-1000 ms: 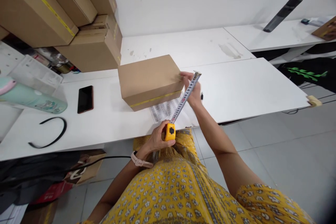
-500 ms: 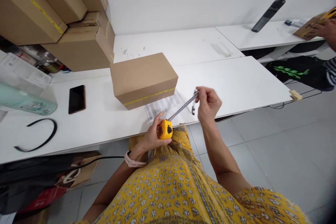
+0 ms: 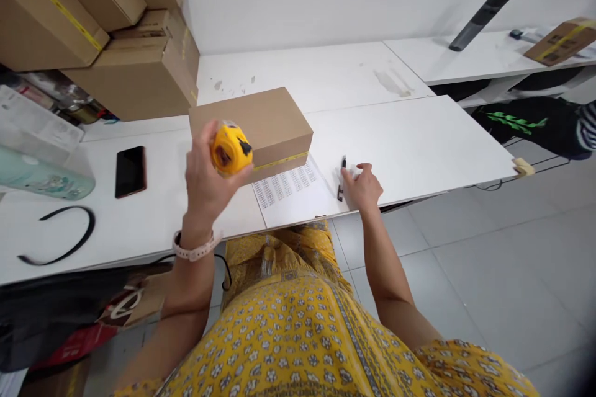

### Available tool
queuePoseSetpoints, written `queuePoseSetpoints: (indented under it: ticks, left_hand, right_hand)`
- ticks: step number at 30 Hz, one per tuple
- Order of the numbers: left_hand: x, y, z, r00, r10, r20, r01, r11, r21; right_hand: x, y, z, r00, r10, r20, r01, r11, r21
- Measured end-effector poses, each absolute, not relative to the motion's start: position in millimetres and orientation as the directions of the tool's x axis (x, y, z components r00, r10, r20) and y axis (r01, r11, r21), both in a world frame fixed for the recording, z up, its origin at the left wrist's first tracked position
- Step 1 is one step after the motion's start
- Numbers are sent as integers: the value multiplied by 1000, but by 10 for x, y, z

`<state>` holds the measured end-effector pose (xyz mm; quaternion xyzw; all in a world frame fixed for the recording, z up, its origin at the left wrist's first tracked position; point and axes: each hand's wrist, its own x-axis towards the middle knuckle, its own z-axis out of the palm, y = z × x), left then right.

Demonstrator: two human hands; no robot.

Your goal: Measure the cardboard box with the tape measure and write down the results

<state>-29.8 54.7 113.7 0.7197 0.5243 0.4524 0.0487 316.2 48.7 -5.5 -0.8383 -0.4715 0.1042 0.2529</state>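
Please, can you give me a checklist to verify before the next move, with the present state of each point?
1. Tape measure held by the left hand: ok, raised and gripped.
2. Metal strip drawn in: ok, no long strip shows outside the case.
3. Pen near the right hand: ok, the fingers are at it.
4. Pen firmly gripped: cannot tell, the hand partly covers it.
5. Printed paper fully in view: not ok, the box hides its far part.
6. Phone apart from both hands: ok, it lies on the table, left of the box.
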Motion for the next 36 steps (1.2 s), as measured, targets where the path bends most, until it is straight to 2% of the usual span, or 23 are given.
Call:
queuePoseSetpoints:
  ticks: [2,4,6,7,9,11,12,14,16,19,21,23,25,28,31,33,36]
  left_hand:
    - [-360,799,1209,40,799,599,817,-371,441]
    - [-415,1030,1212,55,825,562,860,-325,393]
    - [-453,1196,1177,82,836,543,856,-338,392]
    - [-455,1239,1155,89,824,559,849,-356,391]
    - [-403,1222,1103,93,766,636,838,-405,365]
    - [-243,1063,1009,100,676,730,816,-476,329]
    - [-120,940,933,122,637,761,787,-529,318]
    - [193,648,704,239,610,755,678,-662,320]
    - [536,363,399,467,611,639,557,-765,324]
    - [919,86,-39,694,637,335,576,-771,271]
    - [1011,22,-213,750,641,167,604,-765,222]
    - [970,16,-271,782,620,64,600,-777,189]
    - [841,26,-255,814,581,4,571,-802,177]
    - [616,13,-206,852,522,-38,519,-834,185]
    - [504,-15,-197,868,493,-55,494,-847,198]
    - [521,-20,-206,866,496,-66,498,-844,197]
    - [630,-9,-221,850,522,-75,526,-831,181]
  right_hand:
    - [3182,541,-69,421,907,25,828,-373,-420]
    - [3173,574,-87,328,944,19,882,-299,-365]
    - [3196,592,-111,303,953,27,880,-269,-391]
    - [3225,593,-124,316,948,36,850,-266,-455]
    - [3303,572,-136,356,934,36,684,-234,-691]
    - [3372,517,-111,349,937,16,363,-120,-924]
    - [3390,479,-80,326,945,17,188,-48,-981]
    - [3382,399,13,280,959,50,-59,69,-996]
    - [3321,336,114,260,961,97,-140,137,-981]
    - [3162,303,187,265,952,152,-116,188,-975]
    - [3033,308,154,283,941,186,-69,213,-975]
    - [2896,305,76,299,934,197,-34,216,-976]
    - [2763,271,-13,276,949,156,-69,181,-981]
    - [2606,164,-111,117,993,23,-210,48,-977]
    - [2526,61,-163,9,996,-92,-196,-88,-977]
    - [2508,42,-190,50,991,-123,-121,-116,-986]
    - [2515,98,-226,218,974,-69,24,-76,-997]
